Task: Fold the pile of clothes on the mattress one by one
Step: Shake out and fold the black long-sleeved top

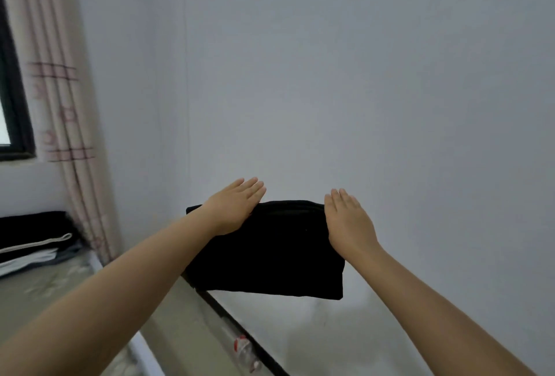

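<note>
Two hands carry one folded black garment (270,252) between them, held up in front of the pale wall (360,75). Your left hand (234,206) lies across its far left corner with the fingers straight and together, reaching past the top edge. Your right hand (348,222) lies the same way on the far right corner, fingers extended. Both thumbs are hidden behind the cloth, so whether they pinch it from below cannot be told. The garment hangs as a flat rectangle, its near edge drooping down to the right, above the mattress edge (168,309).

To the left, on the mattress by the curtain (66,123), sits one stack of folded clothes (33,240): black on top, a white-edged layer under it, then white and grey pieces. The count within that stack is probably four, though blur makes it uncertain. In the gap between mattress and wall, near the bottom, lies one clear plastic bottle (244,348) with a red band. A dark window frame (15,105) shows at far left.
</note>
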### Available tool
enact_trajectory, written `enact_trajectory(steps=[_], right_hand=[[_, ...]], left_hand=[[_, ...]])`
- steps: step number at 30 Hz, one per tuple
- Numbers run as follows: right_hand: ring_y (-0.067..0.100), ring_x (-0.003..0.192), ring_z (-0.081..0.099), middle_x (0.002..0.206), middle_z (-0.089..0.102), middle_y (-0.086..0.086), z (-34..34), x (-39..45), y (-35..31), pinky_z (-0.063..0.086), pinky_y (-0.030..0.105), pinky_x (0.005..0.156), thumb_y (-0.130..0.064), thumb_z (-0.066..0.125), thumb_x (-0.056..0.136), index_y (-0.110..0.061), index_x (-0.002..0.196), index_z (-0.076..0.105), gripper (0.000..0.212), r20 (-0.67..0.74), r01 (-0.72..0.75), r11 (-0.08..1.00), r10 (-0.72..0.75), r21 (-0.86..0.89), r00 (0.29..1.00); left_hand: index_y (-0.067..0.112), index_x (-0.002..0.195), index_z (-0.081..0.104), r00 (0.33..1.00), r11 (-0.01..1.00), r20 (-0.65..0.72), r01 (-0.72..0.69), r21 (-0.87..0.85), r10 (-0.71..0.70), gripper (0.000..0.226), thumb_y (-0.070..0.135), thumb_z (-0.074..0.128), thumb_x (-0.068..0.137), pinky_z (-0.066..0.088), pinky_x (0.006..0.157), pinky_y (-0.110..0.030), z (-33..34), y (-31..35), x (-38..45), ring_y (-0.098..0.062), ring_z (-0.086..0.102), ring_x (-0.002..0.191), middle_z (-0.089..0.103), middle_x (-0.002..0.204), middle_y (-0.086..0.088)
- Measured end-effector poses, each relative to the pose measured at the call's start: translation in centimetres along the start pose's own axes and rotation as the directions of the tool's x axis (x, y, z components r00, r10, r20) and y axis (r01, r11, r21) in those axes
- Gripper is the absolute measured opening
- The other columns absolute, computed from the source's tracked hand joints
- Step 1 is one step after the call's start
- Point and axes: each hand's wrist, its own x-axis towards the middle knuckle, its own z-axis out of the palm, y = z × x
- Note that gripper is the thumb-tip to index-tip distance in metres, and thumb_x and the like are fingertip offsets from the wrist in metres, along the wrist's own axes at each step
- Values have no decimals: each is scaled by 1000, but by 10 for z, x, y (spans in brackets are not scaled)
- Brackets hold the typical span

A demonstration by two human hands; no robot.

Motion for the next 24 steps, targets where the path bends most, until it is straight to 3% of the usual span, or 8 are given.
enact_trajectory(steps=[8, 10, 11, 12, 14, 16, 24], right_hand=[[29, 136, 26, 143, 32, 22, 97, 218, -33, 17, 35, 114, -1, 33, 91, 5, 134, 32, 43, 16, 180, 977, -183, 115, 983], [28, 114, 53, 115, 56, 26, 110, 264, -39, 39, 28, 99, -4, 59, 77, 11, 108, 55, 34, -95, 234, 968, -225, 94, 970], [27, 97, 61, 98, 63, 22, 120, 294, -45, 47, 25, 86, -6, 69, 66, 8, 92, 62, 30, -177, 258, 963, -241, 82, 954], [26, 94, 61, 95, 63, 20, 123, 310, -49, 47, 25, 84, -5, 69, 66, 7, 89, 63, 27, -172, 260, 961, -241, 95, 955], [25, 116, 46, 119, 52, 17, 140, 344, -61, 33, 31, 101, 1, 41, 84, 3, 113, 50, 31, -104, 329, 932, -316, 152, 943], [24, 122, 37, 128, 45, 13, 169, 387, -79, 25, 34, 105, 3, 28, 86, -3, 121, 43, 39, -133, 401, 893, -381, 204, 915], [21, 125, 35, 133, 42, 13, 268, 524, -183, 24, 33, 106, 1, 29, 87, -2, 127, 40, 41, -227, 642, 695, -602, 324, 766]], left_hand=[[9, 146, 0, 964, 986, 207, 168, 11, -166, 53, 23, 24, 100, -7, 112, -24, 77, -154, 109, -16, -4, 143, -2, 155, -7], [9, 146, 0, 949, 973, 218, 231, 15, -229, 54, 23, 25, 100, -7, 112, -24, 92, -183, 131, -16, -4, 143, -2, 155, -7], [9, 146, 0, 938, 964, 225, 263, 33, -263, 54, 23, 25, 100, -7, 112, -24, 100, -201, 142, -16, -3, 143, -3, 155, -7], [9, 146, 0, 935, 959, 217, 279, 41, -281, 54, 24, 25, 100, -7, 112, -24, 105, -212, 147, -16, -3, 143, -3, 155, -7], [8, 146, -1, 919, 944, 218, 324, 55, -328, 55, 25, 25, 101, -7, 112, -25, 118, -235, 154, -17, -3, 143, -3, 155, -8], [8, 146, -1, 884, 917, 246, 392, 71, -397, 54, 25, 24, 101, -7, 112, -25, 138, -261, 160, -17, -4, 143, -3, 155, -8], [10, 146, 2, 693, 785, 400, 605, 131, -600, 54, 25, 27, 100, -6, 112, -25, 217, -357, 161, -16, -2, 143, 0, 155, -7]])
